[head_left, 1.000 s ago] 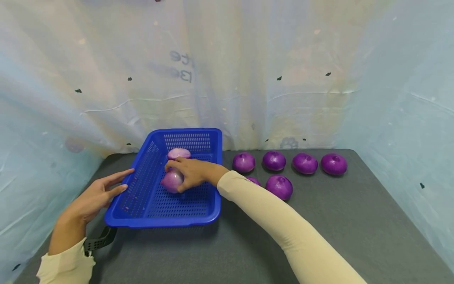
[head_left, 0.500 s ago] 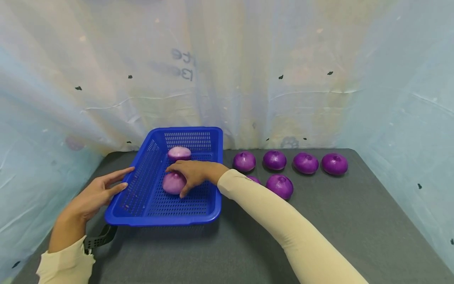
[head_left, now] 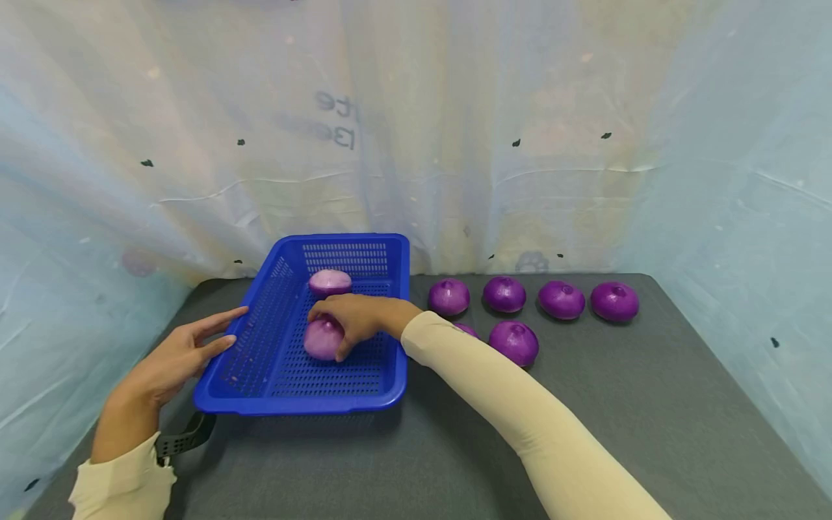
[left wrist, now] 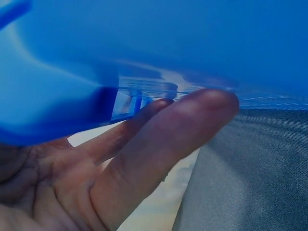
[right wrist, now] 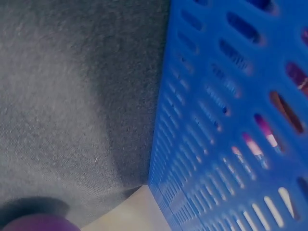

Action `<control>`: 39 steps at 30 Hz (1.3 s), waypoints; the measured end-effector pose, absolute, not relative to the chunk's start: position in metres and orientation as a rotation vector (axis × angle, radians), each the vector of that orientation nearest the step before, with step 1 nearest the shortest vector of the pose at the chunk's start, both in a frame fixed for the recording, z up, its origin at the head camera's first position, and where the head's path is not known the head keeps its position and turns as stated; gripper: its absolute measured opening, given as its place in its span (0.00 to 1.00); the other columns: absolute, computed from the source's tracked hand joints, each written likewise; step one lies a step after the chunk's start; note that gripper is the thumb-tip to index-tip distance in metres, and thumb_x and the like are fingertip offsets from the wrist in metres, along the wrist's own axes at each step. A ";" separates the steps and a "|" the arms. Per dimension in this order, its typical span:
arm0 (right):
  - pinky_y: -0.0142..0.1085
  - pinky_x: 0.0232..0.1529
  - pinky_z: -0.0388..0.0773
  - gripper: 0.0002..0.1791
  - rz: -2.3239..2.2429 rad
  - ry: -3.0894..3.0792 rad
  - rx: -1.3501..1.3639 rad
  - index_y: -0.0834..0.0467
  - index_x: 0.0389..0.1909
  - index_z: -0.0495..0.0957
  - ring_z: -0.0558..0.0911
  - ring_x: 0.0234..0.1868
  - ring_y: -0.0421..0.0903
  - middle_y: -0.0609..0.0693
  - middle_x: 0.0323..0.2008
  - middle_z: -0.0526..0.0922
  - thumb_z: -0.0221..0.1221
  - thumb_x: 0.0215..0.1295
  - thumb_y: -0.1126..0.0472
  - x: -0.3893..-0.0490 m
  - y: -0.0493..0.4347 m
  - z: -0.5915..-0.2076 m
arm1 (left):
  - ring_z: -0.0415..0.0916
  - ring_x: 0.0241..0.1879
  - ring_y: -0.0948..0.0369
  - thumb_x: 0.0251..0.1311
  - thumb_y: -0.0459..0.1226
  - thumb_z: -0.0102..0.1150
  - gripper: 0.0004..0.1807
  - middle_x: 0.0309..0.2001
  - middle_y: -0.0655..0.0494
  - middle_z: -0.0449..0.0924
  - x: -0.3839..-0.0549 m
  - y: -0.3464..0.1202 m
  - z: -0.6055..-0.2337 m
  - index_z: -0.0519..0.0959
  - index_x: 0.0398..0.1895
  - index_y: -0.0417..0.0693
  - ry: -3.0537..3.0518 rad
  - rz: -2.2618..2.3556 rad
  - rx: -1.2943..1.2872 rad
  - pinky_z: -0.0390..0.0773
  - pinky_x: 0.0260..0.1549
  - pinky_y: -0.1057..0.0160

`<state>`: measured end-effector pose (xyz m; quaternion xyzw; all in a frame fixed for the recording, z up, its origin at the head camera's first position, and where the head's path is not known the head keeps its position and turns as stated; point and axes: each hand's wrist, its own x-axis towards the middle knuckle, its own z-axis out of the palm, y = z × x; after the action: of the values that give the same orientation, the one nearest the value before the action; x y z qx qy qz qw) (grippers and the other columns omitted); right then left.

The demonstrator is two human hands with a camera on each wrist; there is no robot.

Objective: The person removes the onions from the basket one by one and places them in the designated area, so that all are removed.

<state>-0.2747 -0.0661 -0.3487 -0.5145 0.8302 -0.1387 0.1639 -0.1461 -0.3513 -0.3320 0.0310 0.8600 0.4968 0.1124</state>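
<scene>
In the head view, a blue perforated plastic basket [head_left: 301, 406] stands on the dark table. My right hand [head_left: 354, 318] reaches over its right side and grips a purple onion [head_left: 323, 339] near the basket's floor, thumb on the near side and fingers over the top. Behind it in the basket lies another onion [head_left: 330, 282], paler on top. My left hand [head_left: 178, 361] touches the basket's left side with straight fingers and thumb. The left wrist view shows this thumb [left wrist: 168, 139] extended against the blue plastic. The basket wall hides the right hand from its wrist camera, apart from glimpses through the slots.
Right of the basket, a back row of several purple onions [head_left: 503, 294] runs along the table's far edge. In front of it sit an onion [head_left: 513, 342] and another partly covered by my right sleeve [head_left: 494, 383]. Pale plastic sheeting [head_left: 416, 144] hangs behind and at both sides.
The onion under my right hand has turned, its tip going from pointing left to pointing up, and it sits slightly further right. My left hand stays at the basket's side.
</scene>
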 end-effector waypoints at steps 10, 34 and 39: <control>0.28 0.69 0.64 0.44 -0.647 2.394 -1.559 0.51 0.69 0.68 0.70 0.64 0.38 0.45 0.66 0.73 0.76 0.51 0.52 -0.269 -0.055 -0.334 | 0.84 0.46 0.59 0.76 0.47 0.47 0.36 0.73 0.26 0.53 -0.146 -0.349 -0.332 0.48 0.80 0.45 2.500 1.469 0.081 0.87 0.38 0.51; 0.38 0.62 0.76 0.45 -0.854 2.657 -1.425 0.45 0.69 0.70 0.72 0.64 0.41 0.42 0.66 0.73 0.76 0.49 0.45 -0.232 0.060 -0.292 | 0.85 0.44 0.60 0.76 0.46 0.46 0.36 0.72 0.24 0.54 -0.147 -0.352 -0.334 0.47 0.80 0.44 2.506 1.478 0.091 0.87 0.37 0.49; 0.41 0.61 0.77 0.45 -0.893 2.682 -1.369 0.47 0.69 0.70 0.73 0.64 0.42 0.44 0.65 0.74 0.77 0.49 0.47 -0.221 0.086 -0.291 | 0.85 0.44 0.60 0.76 0.46 0.46 0.36 0.72 0.24 0.54 -0.147 -0.353 -0.334 0.47 0.80 0.44 2.509 1.482 0.090 0.87 0.37 0.49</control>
<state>-0.2209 0.0862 -0.2906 -0.4359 0.8539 -0.2842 0.0007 -0.1471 -0.3526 -0.3340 0.0307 0.8552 0.5050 0.1128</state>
